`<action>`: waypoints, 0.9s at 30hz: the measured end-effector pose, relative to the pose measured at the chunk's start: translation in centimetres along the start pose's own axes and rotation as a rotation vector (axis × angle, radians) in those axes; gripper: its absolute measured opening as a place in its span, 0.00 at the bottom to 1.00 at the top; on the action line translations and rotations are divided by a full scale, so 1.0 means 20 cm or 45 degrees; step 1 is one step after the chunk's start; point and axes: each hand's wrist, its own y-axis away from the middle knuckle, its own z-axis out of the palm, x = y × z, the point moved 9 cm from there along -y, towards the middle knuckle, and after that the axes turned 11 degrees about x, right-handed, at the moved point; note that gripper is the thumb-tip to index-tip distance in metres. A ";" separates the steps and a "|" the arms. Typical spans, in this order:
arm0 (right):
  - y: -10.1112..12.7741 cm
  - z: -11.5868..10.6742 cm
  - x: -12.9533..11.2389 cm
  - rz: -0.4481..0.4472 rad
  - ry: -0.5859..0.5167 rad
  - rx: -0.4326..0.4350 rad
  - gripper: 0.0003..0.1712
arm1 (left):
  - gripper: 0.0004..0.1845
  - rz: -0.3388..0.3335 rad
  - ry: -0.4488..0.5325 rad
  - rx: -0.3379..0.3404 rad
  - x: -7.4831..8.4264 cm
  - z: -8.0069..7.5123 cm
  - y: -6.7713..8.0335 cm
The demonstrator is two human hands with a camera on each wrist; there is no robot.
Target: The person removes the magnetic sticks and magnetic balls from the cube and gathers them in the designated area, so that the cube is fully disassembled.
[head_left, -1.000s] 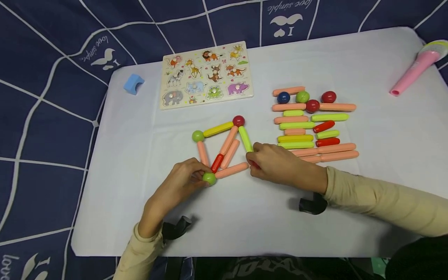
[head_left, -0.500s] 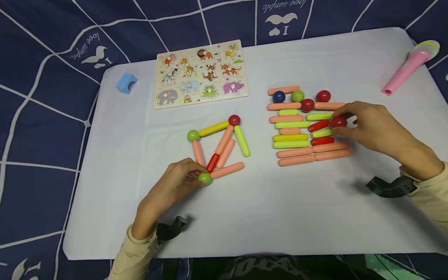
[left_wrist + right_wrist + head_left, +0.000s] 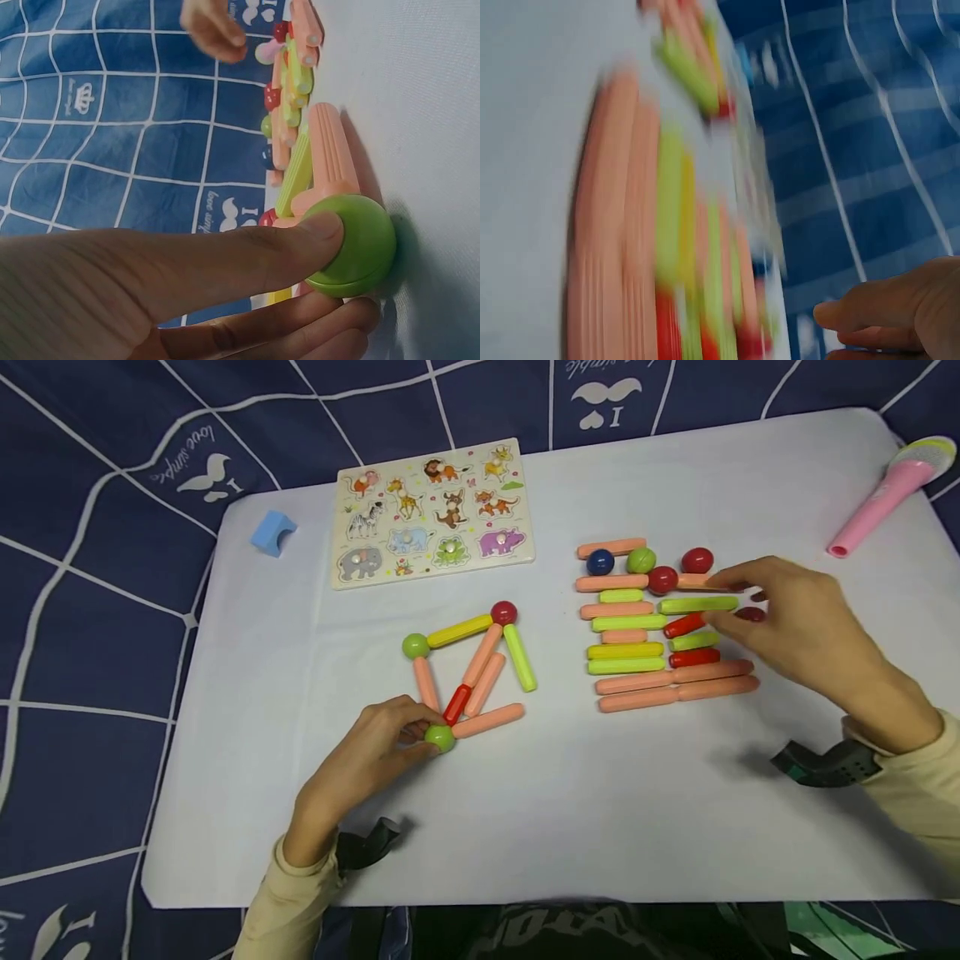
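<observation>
Green ball (image 3: 439, 737), glossy plastic, sits at the lower-left corner of the stick figure, centre-left of the frame; my left hand (image 3: 367, 758) pinches it between thumb and fingers against the white table (image 3: 525, 827). A pink stick (image 3: 489, 720) and a red stick (image 3: 457, 704) meet it. My right hand (image 3: 795, 618), centre right, hovers over the stick pile (image 3: 660, 643), fingers curled around a red ball (image 3: 750, 614). Bare table spreads along the lower frame; the animal puzzle (image 3: 433, 514) lies upper centre.

Green ball (image 3: 439, 737), pink sticks (image 3: 675, 687), navy cloth (image 3: 90, 610) with white lines.
</observation>
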 end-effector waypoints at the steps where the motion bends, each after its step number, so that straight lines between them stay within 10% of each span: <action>1: 0.01 0.03 -0.10 -0.074 -0.019 -0.010 0.24 | 0.15 0.005 0.000 0.001 0.00 0.00 0.00; 11: 0.25 0.60 -0.95 -0.838 -0.117 -0.324 0.26 | 0.16 0.013 -0.034 0.003 0.02 -0.01 0.00; 27: 0.29 0.73 -1.07 -1.073 0.050 -0.289 0.17 | 0.16 0.020 -0.045 0.003 0.01 -0.02 0.00</action>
